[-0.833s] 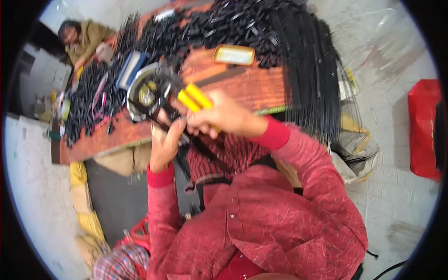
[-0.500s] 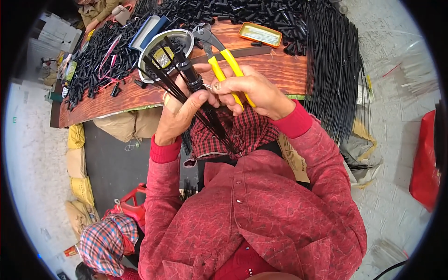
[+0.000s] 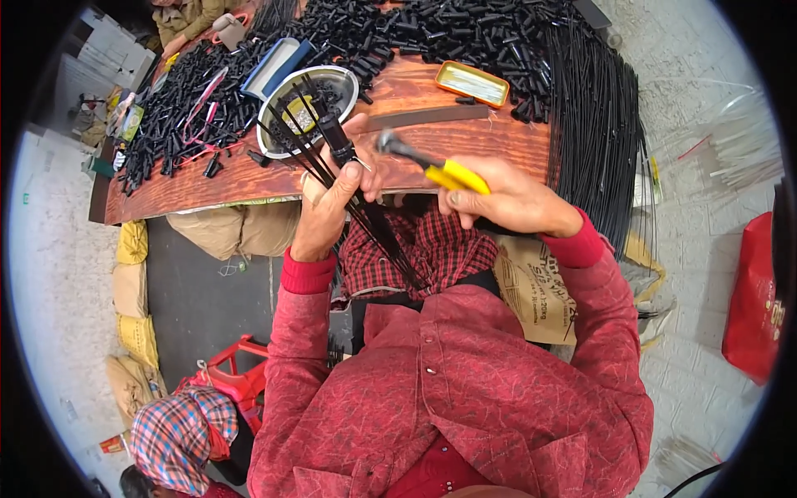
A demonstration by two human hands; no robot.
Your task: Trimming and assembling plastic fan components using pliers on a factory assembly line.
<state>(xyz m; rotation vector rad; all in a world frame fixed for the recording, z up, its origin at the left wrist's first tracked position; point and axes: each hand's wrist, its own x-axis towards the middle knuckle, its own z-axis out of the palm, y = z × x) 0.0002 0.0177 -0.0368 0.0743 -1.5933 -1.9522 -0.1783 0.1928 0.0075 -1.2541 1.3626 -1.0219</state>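
My left hand is closed round a short black tube with thin black rods. Some rods fan out beyond its far end, and the rest hang in a bundle toward my lap. A short bit of pale wire sticks out at the tube's collar, near my left thumb. My right hand grips yellow-handled pliers, handles squeezed together. The pliers' dark head is blurred and points toward the tube, apart from it.
A metal bowl of small parts stands behind my left hand on the wooden table. Black tubes heap at the back, with an orange-rimmed tin in front. Long black rods hang over the right edge. Another person is at lower left.
My right hand has moved right with the pliers, away from the tube. The pliers' handles have closed together and their head has swung to point left. My left hand still holds the tube.
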